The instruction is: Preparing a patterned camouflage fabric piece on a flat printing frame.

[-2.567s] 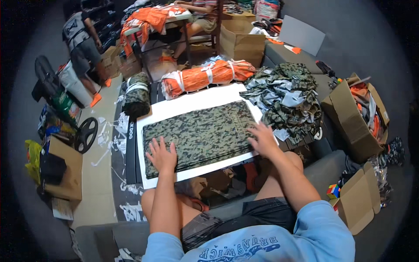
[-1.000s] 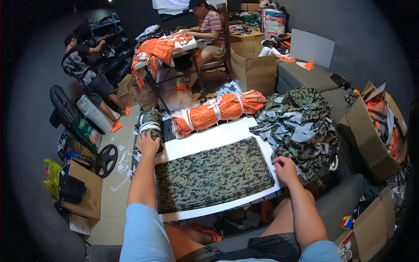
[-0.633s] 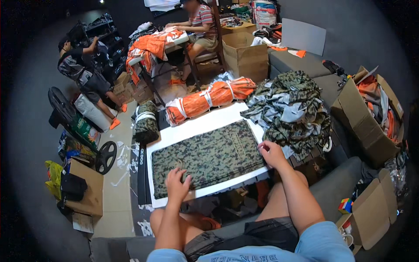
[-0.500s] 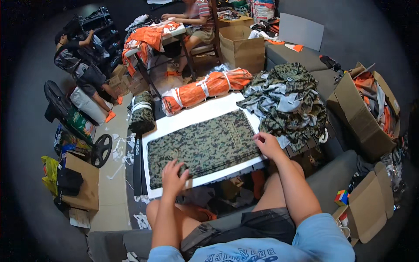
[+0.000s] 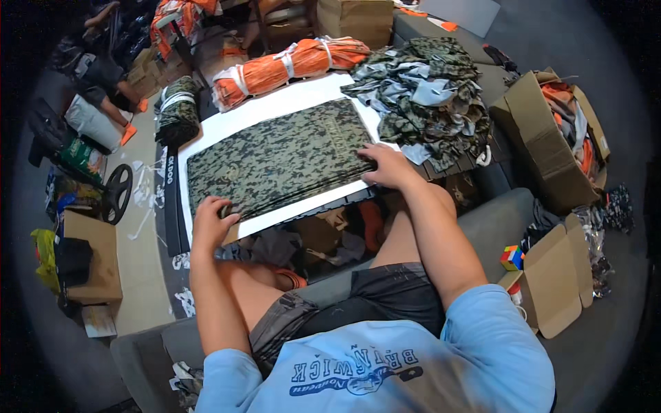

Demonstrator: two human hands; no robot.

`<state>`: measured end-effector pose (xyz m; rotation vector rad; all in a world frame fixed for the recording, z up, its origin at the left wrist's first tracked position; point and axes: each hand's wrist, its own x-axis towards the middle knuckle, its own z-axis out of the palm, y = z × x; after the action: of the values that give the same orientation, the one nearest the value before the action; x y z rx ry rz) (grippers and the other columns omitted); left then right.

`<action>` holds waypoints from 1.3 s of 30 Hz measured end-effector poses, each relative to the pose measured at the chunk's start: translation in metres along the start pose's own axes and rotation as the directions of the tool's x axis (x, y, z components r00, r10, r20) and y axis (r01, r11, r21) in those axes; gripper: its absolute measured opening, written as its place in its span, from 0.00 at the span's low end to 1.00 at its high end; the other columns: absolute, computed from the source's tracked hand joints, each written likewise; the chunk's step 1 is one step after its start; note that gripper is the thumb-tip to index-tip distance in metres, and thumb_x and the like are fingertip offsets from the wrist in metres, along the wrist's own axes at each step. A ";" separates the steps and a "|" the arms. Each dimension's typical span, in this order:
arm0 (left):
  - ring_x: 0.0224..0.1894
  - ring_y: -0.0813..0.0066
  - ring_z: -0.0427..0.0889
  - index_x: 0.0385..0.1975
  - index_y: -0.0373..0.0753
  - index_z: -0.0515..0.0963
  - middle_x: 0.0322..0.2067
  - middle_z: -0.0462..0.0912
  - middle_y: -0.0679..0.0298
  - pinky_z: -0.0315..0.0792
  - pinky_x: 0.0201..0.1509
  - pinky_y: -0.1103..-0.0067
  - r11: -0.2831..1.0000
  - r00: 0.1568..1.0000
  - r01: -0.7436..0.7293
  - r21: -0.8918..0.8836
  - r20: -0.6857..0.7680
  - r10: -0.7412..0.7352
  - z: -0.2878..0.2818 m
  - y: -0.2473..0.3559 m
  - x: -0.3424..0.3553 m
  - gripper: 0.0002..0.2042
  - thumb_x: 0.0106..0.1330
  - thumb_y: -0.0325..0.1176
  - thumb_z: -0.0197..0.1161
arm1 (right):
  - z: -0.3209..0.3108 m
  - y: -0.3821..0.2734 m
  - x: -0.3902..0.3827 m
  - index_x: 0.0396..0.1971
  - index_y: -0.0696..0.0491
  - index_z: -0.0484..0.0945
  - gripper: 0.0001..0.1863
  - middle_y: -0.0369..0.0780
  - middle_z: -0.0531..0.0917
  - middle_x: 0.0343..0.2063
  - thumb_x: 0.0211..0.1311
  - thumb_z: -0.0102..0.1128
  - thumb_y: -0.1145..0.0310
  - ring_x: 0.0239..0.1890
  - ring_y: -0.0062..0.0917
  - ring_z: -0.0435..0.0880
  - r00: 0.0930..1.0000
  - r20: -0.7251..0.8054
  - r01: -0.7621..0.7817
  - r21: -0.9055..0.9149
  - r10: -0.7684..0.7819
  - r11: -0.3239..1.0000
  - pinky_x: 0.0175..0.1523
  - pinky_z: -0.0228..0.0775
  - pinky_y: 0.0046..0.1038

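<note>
A flat stack of folded camouflage fabric (image 5: 275,155) lies on a white board (image 5: 272,107) on the low table before me. My left hand (image 5: 213,221) grips its near left corner, fingers curled over the top and thumb at the front edge. At the near right corner my right hand (image 5: 387,167) holds the stack with bent fingers, its thumb low along the side. Layered folds show along the near edge between both hands. The fabric under my fingers is partly hidden.
Behind the stack lies a tied orange bundle (image 5: 289,65); a rolled camouflage bundle (image 5: 177,110) is at left. Loose camouflage cloth (image 5: 430,100) is heaped at right, near an open cardboard box (image 5: 540,141). A puzzle cube (image 5: 511,257) rests beside the sofa. Another person (image 5: 100,86) stands far left.
My left hand has moved outward to the stack's near left corner, and its fingers have curled. My right hand has closed on the right corner. My view has tipped downward.
</note>
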<state>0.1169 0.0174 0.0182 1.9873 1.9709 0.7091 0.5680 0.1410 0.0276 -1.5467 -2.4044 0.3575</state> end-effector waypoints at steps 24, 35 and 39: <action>0.57 0.52 0.74 0.34 0.38 0.78 0.61 0.73 0.58 0.69 0.60 0.68 0.974 0.978 -0.169 0.154 -0.094 0.185 -0.008 0.045 0.005 0.09 0.52 0.21 0.61 | -0.060 0.022 0.007 0.35 0.45 0.87 0.09 0.36 0.86 0.37 0.54 0.69 0.64 0.42 0.33 0.82 0.945 -0.325 -0.061 -0.045 0.043 0.997 0.48 0.74 0.34; 0.62 0.53 0.72 0.37 0.38 0.78 0.63 0.72 0.58 0.68 0.63 0.69 0.988 0.963 -0.149 0.048 -0.218 0.156 -0.024 0.035 0.008 0.10 0.55 0.19 0.58 | -0.243 0.140 0.104 0.54 0.40 0.80 0.22 0.38 0.86 0.46 0.59 0.63 0.54 0.48 0.39 0.84 0.780 -0.506 -0.567 -0.322 0.369 0.758 0.47 0.77 0.39; 0.58 0.55 0.75 0.36 0.38 0.79 0.60 0.74 0.61 0.69 0.61 0.68 0.988 0.967 -0.144 0.053 -0.203 0.152 -0.035 0.045 0.009 0.10 0.56 0.20 0.59 | -0.230 0.144 0.118 0.50 0.40 0.83 0.19 0.38 0.86 0.46 0.59 0.62 0.55 0.47 0.39 0.84 0.834 -0.450 -0.523 -0.460 0.320 0.717 0.47 0.77 0.39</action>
<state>0.1381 0.0186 0.0720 2.1804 1.9741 0.9562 0.7223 0.3220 0.2035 -2.2082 -1.9341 -0.5842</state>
